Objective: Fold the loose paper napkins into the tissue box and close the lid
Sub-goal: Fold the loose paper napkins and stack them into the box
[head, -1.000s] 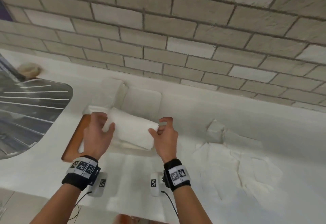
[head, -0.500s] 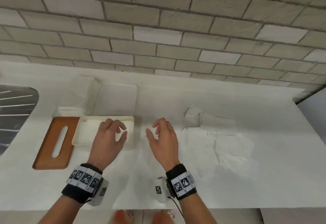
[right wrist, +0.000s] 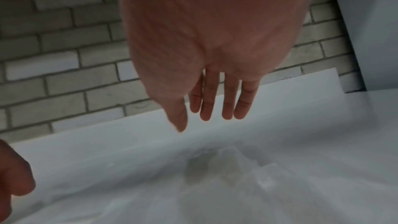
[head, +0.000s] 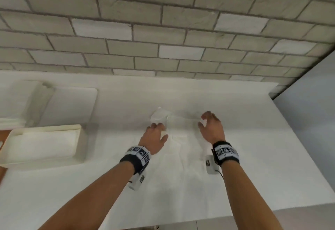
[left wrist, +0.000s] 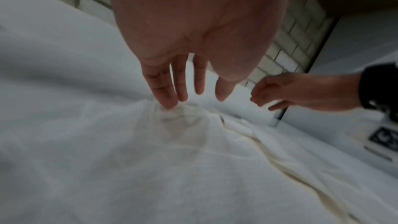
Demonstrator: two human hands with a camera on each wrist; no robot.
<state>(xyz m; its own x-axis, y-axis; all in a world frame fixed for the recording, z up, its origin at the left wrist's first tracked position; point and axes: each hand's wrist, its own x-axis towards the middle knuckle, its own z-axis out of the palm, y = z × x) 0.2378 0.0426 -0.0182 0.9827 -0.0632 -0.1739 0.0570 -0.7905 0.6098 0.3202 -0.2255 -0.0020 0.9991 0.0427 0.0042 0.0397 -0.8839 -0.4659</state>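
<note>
Loose white napkins [head: 183, 139] lie crumpled on the white counter, one raised corner at the back [head: 159, 115]. My left hand [head: 159, 130] reaches onto their left side; in the left wrist view its straight fingertips [left wrist: 170, 103] touch the paper [left wrist: 183, 134]. Over the right side of the pile hovers my right hand [head: 204, 121], fingers spread and holding nothing [right wrist: 215, 108], with the napkins [right wrist: 215, 176] below it. The cream tissue box [head: 45, 127] stands open at the left with white napkins inside. Only a brown sliver of its lid [head: 2, 133] shows at the left edge.
A stack of folded white paper [head: 18, 103] and a flat white board [head: 70, 106] sit behind the box, against the brick wall [head: 163, 39]. The counter ends at a grey panel [head: 308, 112] on the right. Its front edge [head: 235, 211] runs under my forearms.
Both hands lowered a folded napkin stack into the box, let go, then moved right to the loose napkins. The view swung right with them; the sink is out of sight.
</note>
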